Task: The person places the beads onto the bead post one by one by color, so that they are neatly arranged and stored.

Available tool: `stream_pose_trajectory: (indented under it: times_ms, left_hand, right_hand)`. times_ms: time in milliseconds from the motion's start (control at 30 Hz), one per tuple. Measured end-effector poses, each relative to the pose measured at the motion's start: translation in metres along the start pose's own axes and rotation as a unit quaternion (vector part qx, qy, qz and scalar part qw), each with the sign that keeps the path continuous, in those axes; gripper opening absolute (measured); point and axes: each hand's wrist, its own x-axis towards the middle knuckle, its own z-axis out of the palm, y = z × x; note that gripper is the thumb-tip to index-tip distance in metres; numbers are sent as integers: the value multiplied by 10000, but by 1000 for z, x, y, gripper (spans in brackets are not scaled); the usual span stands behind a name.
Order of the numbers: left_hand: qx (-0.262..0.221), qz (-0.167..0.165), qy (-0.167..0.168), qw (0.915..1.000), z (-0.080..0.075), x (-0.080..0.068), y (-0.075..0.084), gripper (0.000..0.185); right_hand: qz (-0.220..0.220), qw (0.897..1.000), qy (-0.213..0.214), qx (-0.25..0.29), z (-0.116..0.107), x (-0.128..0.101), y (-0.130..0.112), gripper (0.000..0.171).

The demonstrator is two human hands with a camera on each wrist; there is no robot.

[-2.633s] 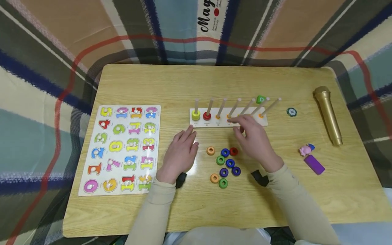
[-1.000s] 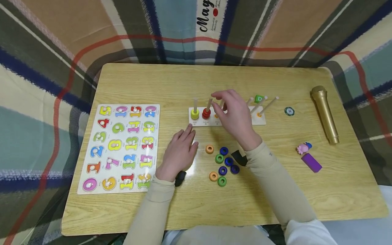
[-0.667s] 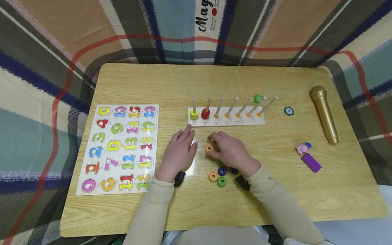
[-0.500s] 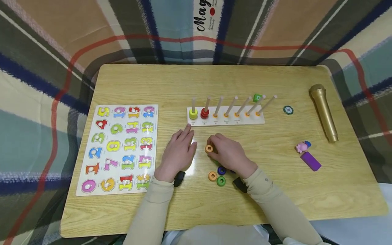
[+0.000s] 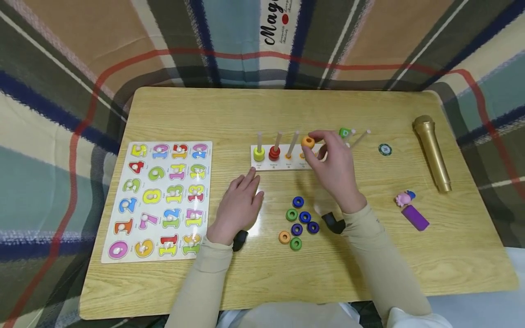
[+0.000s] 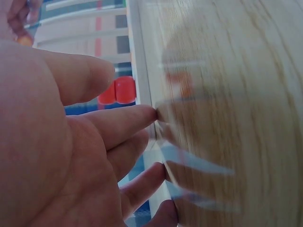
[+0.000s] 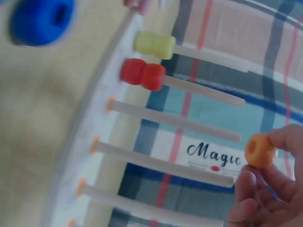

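Observation:
My right hand (image 5: 338, 171) pinches an orange ring bead (image 5: 307, 141) between thumb and fingertips, above the white peg board (image 5: 283, 167). In the right wrist view the orange bead (image 7: 261, 150) is off the pegs, near the tip of the fourth peg (image 7: 189, 169) from the left. Yellow beads (image 7: 154, 45) sit on the first peg and two red beads (image 7: 143, 74) on the second. My left hand (image 5: 238, 207) lies with fingers straight; in the left wrist view its fingertips (image 6: 150, 113) touch the board's front edge.
Loose blue, green and orange beads (image 5: 305, 217) lie before the board. A number puzzle board (image 5: 164, 182) is at left. Rightward are a green block (image 5: 344, 132), a round chip (image 5: 385, 149), a gold microphone (image 5: 432, 152), a small pink figure (image 5: 404, 199) and a purple block (image 5: 415, 217).
A red bead went from the table onto the second peg. My right hand then came back, took an orange bead and lifted it to the pegs. The left hand stayed put.

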Motion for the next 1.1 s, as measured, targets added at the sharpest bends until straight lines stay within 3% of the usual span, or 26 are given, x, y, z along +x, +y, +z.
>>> stream_pose_trajectory:
  times_ms: [233,500,800,900,967,1033,1100]
  left_hand:
    - [-128,-63,-115,9998,3,-2,3,56]
    - [-47,-36,-90,9999,3,-1,4,56]
    - [-39,-43,-61,10000,2,2,2,57]
    - [-24,-31,-54,10000,1,2,2,57]
    - [-3,-21,-45,10000,0,2,1,57]
    - [19,-48,-62,10000,-1,1,1,57]
    - [22,-81,-51,10000,-2,0,1,57]
  right_hand:
    - [51,9999,-26,-84,6,21,-7,35]
    - [34,9993,-27,-369,11,23,-6,35]
    - [-109,9997,2,-215,4,18,-9,29]
    - [-422,9982,-360,-212,1,6,-10,27]
    - [-725,9931,-863,-332,2,-7,-9,26]
    - [-1082,9812,-1513,-510,6,-24,-7,26]
    - [-1408,9632,-2187,-680,10,-43,-5,27]
